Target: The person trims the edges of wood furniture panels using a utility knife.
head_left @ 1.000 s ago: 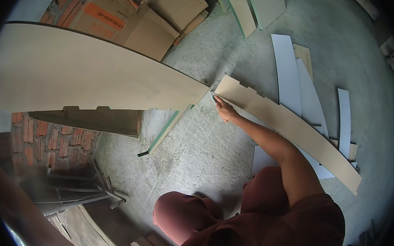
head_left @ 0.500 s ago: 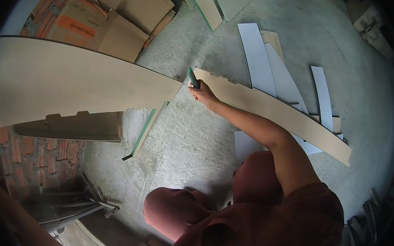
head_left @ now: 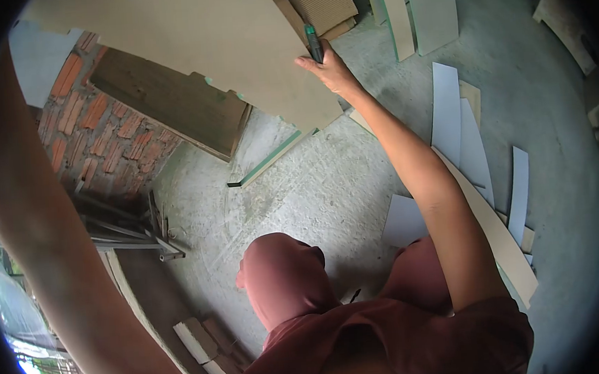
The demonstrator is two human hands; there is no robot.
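Observation:
My right hand (head_left: 333, 72) is closed around a green and black utility knife (head_left: 313, 45), its green end pointing up. Fingertips of this hand meet the right edge of a large beige board (head_left: 233, 32) raised at a slant across the upper left. Small notches with greenish marks run along the board's lower edge. Up the left side stretches my left forearm (head_left: 52, 225); the hand itself is hidden beyond the dark upper-left border. Under the board's near corner lies a narrow strip with a green edge (head_left: 273, 157) on the concrete floor.
White and beige panel pieces (head_left: 445, 107) are scattered on the floor to the right. Green-edged boards (head_left: 433, 11) stand at the back beside corrugated cardboard (head_left: 318, 1). Metal frames (head_left: 125, 230) and a brick wall (head_left: 94, 125) are at left.
My right hand with the knife has moved up to the large board's right edge. The board has been raised and turned, and my left forearm now shows further up the left side.

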